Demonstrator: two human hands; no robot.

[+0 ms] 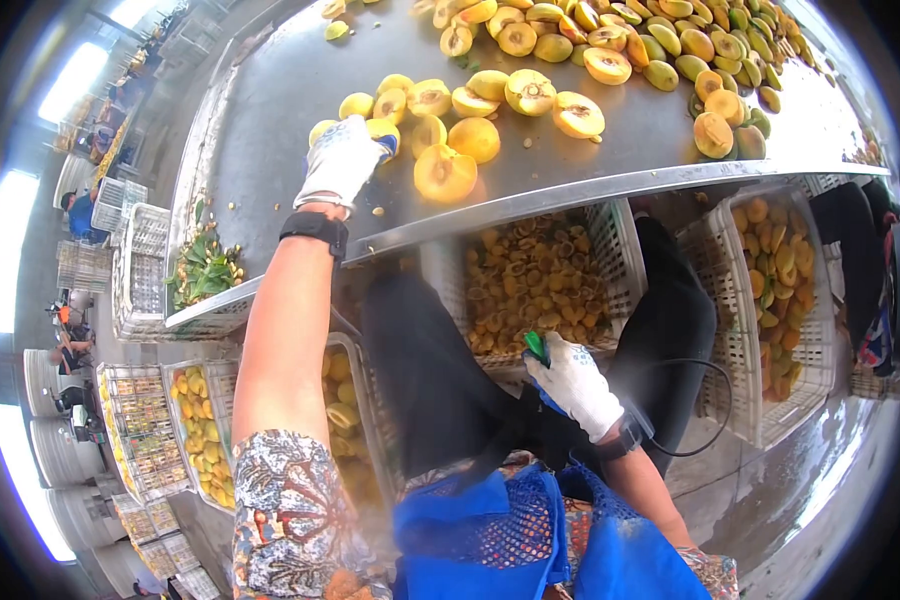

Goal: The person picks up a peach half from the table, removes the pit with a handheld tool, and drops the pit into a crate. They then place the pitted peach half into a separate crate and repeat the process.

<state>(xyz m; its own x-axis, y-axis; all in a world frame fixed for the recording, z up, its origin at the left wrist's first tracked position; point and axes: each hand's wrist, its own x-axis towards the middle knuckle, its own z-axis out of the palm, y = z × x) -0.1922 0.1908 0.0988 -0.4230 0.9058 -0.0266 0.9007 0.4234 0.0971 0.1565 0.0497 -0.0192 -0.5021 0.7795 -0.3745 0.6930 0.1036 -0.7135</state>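
Now reaching up with the left hand, fingers bent over a yellow fruit on the surface; holding the right hand low, fingers pinching a green tool, probably so pits drop into the crate.

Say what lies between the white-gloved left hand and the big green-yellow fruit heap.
Head view: scattered yellow halved fruits on the grey steel table, from left hand to heap.

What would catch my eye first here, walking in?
The yellow halved fruit is spread across the metal table, where the gloved left hand reaches. Below the table, the gloved right hand grips a green-handled tool over a crate of fruit scraps.
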